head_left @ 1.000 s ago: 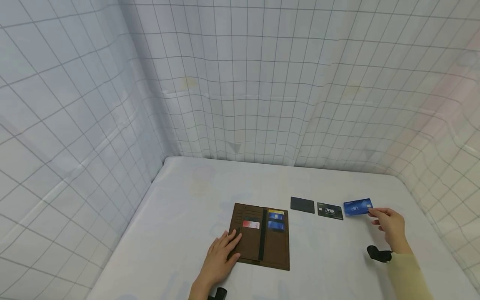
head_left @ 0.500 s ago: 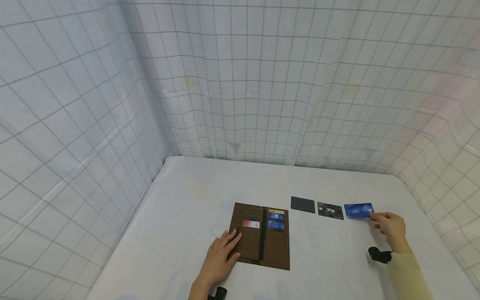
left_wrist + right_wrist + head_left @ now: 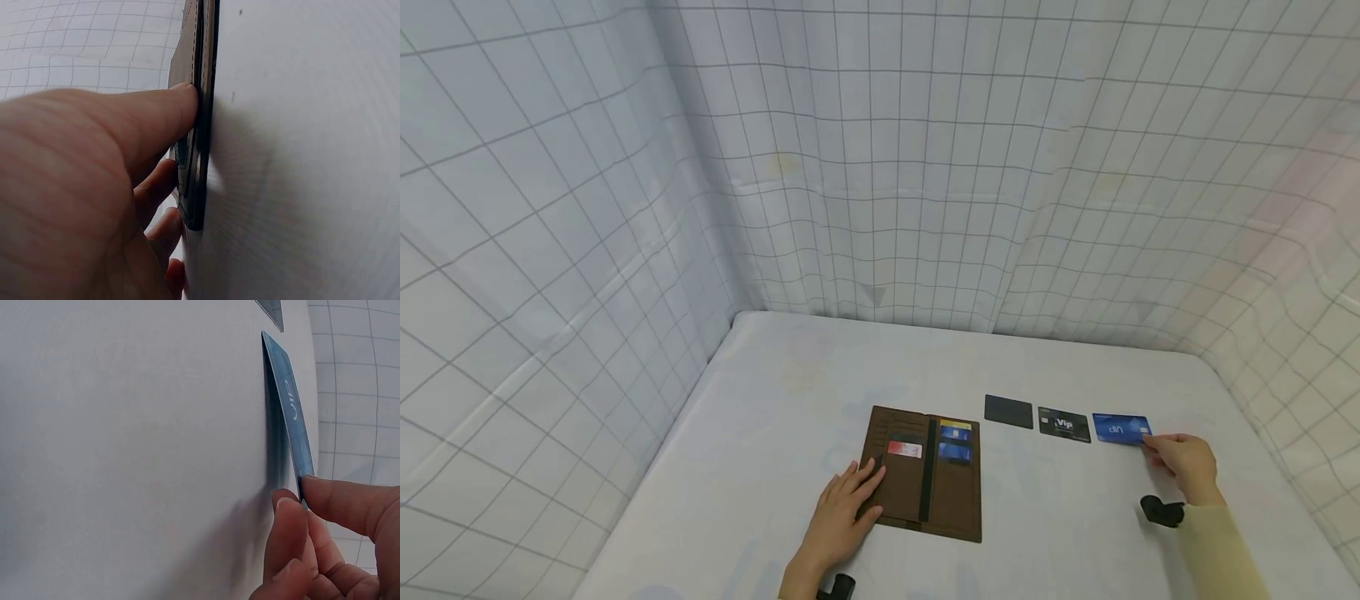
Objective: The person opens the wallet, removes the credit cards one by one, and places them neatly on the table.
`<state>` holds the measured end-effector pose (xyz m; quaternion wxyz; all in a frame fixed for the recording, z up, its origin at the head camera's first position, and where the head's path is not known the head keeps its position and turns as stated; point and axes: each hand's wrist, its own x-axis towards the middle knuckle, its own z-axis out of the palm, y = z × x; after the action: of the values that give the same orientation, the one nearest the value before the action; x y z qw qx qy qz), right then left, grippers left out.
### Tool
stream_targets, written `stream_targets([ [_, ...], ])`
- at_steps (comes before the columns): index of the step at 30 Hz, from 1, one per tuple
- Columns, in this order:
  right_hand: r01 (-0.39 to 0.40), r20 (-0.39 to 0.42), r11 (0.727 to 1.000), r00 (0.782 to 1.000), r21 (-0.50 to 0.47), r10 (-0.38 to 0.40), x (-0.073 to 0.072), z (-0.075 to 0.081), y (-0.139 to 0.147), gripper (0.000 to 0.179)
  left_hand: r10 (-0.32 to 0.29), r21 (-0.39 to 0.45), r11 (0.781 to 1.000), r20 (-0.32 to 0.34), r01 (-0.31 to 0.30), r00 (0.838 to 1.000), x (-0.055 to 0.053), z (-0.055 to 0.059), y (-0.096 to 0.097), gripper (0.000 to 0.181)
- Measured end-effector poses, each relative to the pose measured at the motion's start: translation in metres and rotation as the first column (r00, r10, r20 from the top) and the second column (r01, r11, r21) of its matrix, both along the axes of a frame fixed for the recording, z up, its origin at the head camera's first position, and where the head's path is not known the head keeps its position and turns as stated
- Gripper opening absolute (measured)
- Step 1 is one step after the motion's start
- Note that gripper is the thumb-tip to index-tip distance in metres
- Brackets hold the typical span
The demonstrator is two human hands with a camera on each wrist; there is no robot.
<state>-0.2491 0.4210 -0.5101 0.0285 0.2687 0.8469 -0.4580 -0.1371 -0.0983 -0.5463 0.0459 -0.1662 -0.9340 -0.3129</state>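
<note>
An unfolded brown wallet (image 3: 898,483) lies on the white table, with a red-and-white card (image 3: 905,449) and several blue cards (image 3: 954,451) in its slots. My left hand (image 3: 838,512) rests spread over the wallet's lower left part, its thumb on the near edge in the left wrist view. At the right, my right hand (image 3: 1186,462) pinches the corner of a blue VIP card (image 3: 1120,428) between thumb and index finger. In the right wrist view that blue card (image 3: 290,403) slants, its far corner down at the table and the held end raised.
Left of the blue card lie a black VIP card (image 3: 1064,424) and a plain dark card (image 3: 1008,412), in a row right of the wallet. White grid-patterned cloth (image 3: 910,167) hangs behind the table and along both sides.
My right hand has brought the blue card slightly down and turned it level with the row of cards. The left hand stays on the wallet.
</note>
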Motion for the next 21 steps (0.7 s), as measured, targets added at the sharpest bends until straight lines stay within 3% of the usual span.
stream_targets([
  [21,-0.020,0.001,0.997,1.000,-0.080,0.020,0.0030,-0.0055,0.0037,0.030,0.008,-0.015,1.000,0.014,-0.008,1.000,-0.0015,-0.0050,-0.0005,0.052],
])
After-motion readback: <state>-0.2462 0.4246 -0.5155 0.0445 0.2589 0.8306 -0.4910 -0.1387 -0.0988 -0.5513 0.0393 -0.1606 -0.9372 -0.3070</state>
